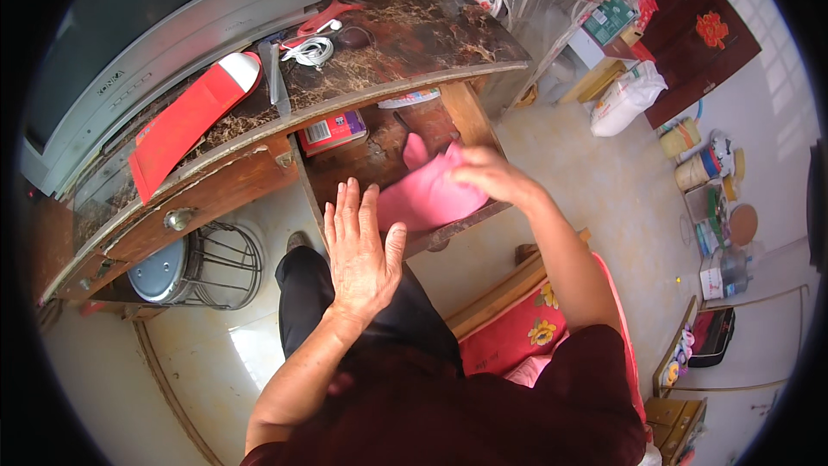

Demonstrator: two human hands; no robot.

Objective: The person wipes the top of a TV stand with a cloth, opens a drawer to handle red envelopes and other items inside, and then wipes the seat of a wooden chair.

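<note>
A wooden drawer [470, 116] is pulled out from under the dark marble-patterned top. Pink cloth [427, 198] lies folded inside it, toward the front, with one flap sticking up. My right hand [496, 177] is at the cloth's right end, its fingers bent around the edge and slightly blurred. Flat and with fingers stretched out, my left hand [362, 250] is over the drawer's front left corner, beside the cloth's left end, holding nothing. Behind the cloth, a red and purple box [335, 132] sits in the drawer's back left.
On the cabinet top [423, 22] are a red envelope [185, 125], white earphones [310, 50] and a grey television [147, 34]. A wire-frame stool [226, 266] stands below on the left. Beside my right arm is a seat with a red flowered cushion [517, 328].
</note>
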